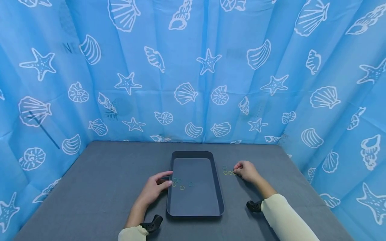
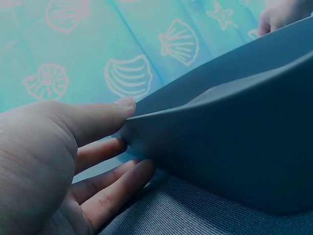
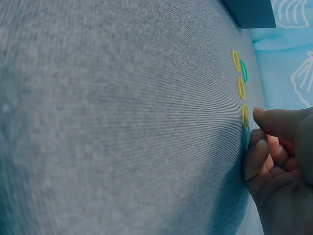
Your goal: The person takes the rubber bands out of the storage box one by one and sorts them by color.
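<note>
A dark grey rectangular tray (image 1: 194, 204) lies on the cloth-covered table. My left hand (image 1: 153, 189) grips its left edge; in the left wrist view the thumb (image 2: 105, 115) is over the rim and the fingers lie along the outer wall. Inside the tray, thin rings are scattered near that side, among them a yellow ring (image 1: 182, 187) and a green ring (image 1: 190, 184). Right of the tray, my right hand (image 1: 247, 171) has bent fingers, thumb and forefinger apart, right beside a yellow ring (image 3: 244, 116). Two more yellow rings and a green ring (image 3: 244, 71) lie close by.
A blue curtain (image 1: 208, 110) with white shells and starfish hangs behind the table and along both sides. The grey tabletop (image 1: 120, 164) extends left and right of the tray. Black wrist devices (image 1: 153, 224) sit at both pale sleeves.
</note>
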Tool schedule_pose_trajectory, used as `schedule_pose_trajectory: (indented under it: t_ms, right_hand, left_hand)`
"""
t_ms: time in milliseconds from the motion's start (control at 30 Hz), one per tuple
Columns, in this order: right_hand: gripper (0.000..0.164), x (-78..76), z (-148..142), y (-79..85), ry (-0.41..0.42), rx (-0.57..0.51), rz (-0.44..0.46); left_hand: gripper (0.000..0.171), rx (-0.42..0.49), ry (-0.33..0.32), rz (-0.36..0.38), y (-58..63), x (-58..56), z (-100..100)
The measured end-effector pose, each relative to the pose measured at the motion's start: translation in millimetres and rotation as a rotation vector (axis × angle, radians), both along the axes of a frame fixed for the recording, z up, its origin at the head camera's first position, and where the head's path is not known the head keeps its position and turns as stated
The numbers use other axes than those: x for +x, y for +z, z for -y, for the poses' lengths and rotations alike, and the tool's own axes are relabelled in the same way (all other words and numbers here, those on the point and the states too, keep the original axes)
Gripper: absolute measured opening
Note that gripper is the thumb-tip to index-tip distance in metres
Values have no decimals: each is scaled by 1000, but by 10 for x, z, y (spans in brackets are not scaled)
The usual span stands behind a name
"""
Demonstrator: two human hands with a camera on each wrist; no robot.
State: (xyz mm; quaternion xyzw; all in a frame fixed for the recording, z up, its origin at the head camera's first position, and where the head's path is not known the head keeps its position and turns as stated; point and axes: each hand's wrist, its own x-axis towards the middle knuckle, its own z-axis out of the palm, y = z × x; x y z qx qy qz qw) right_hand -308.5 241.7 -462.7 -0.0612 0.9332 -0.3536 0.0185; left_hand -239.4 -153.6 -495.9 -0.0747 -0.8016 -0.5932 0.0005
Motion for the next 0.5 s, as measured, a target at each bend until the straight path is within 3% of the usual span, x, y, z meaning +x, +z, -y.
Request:
schedule_pose_trajectory:
  t_ms: [267, 500]
  right_hand:
    - [11, 7, 80, 55, -82, -199, 42]
    - [15, -13, 281, 190, -138, -279, 45]
  left_hand:
    - [38, -15, 13, 8, 7, -3, 2]
    - [39, -12, 7, 10, 29, 9, -3]
